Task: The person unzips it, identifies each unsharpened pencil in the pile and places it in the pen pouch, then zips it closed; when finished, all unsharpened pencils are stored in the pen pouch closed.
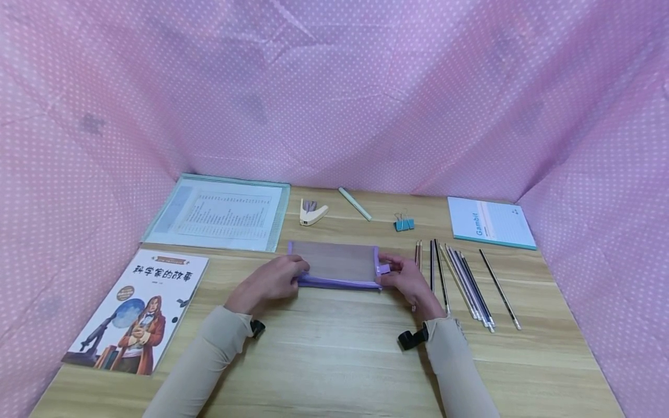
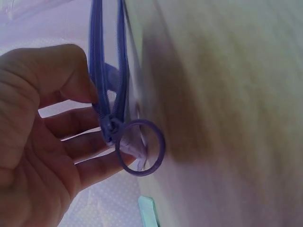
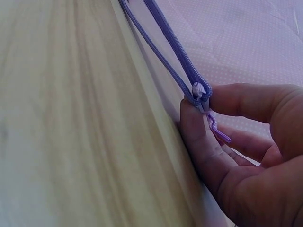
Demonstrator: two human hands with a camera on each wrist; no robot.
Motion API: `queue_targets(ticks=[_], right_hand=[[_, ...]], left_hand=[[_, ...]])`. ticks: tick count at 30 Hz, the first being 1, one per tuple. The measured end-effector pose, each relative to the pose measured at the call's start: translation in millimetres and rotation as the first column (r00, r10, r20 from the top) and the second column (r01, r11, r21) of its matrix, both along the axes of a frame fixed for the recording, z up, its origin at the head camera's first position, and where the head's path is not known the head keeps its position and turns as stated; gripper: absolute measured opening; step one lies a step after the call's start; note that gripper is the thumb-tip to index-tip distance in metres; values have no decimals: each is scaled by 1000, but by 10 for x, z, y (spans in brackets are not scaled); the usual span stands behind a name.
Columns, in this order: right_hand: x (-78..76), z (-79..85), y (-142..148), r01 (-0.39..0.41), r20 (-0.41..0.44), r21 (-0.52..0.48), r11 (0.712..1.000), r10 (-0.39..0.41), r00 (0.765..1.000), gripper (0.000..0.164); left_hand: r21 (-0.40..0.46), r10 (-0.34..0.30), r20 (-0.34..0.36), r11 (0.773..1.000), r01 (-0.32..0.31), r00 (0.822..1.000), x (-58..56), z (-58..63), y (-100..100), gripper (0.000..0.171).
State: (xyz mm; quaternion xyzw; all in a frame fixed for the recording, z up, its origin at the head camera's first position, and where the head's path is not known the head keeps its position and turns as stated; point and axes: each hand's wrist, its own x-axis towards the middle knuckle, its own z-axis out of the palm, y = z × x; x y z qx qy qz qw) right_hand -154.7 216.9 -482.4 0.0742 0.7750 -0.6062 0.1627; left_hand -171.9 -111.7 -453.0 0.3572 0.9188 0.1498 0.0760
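I see a rectangular, translucent mesh pouch with purple edging [image 1: 340,261] near the middle of the pale wood-grain surface [image 1: 334,366]. My left hand [image 1: 276,278] pinches its left end, close to the round purple pull ring [image 2: 162,153]; my right hand [image 1: 410,284] pinches the right end between thumb and finger. Its zipper tracks stand apart. Slim, loose pencils [image 1: 465,283] lie just beside the right hand.
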Motion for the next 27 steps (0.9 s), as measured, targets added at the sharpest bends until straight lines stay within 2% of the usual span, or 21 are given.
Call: queue_targets(ticks=[5, 11, 14, 17, 23, 27], right_hand=[[1, 13, 0, 1, 7, 5, 1000, -1, 1000, 67], [-4, 11, 2, -5, 7, 11, 1000, 5, 1000, 66], [-6, 4, 0, -4, 10, 13, 1000, 4, 1000, 66], [-9, -1, -2, -2, 14, 13, 1000, 2, 1000, 67], [-9, 5, -9, 8, 19, 32, 999, -9, 1000, 66], [-7, 25, -25, 6, 7, 26, 1000, -6, 1000, 66]], left_hand=[[-1, 4, -50, 1000, -4, 999, 13, -5, 17, 13], [8, 8, -78, 1000, -8, 997, 0, -25, 13, 5], [22, -4, -89, 1000, 6, 996, -6, -27, 8, 7], [37, -11, -79, 999, 14, 997, -7, -18, 4, 12], [61, -23, -12, 998, 24, 1000, -13, 13, -11, 18], [56, -33, -12, 998, 33, 999, -13, 33, -16, 18]])
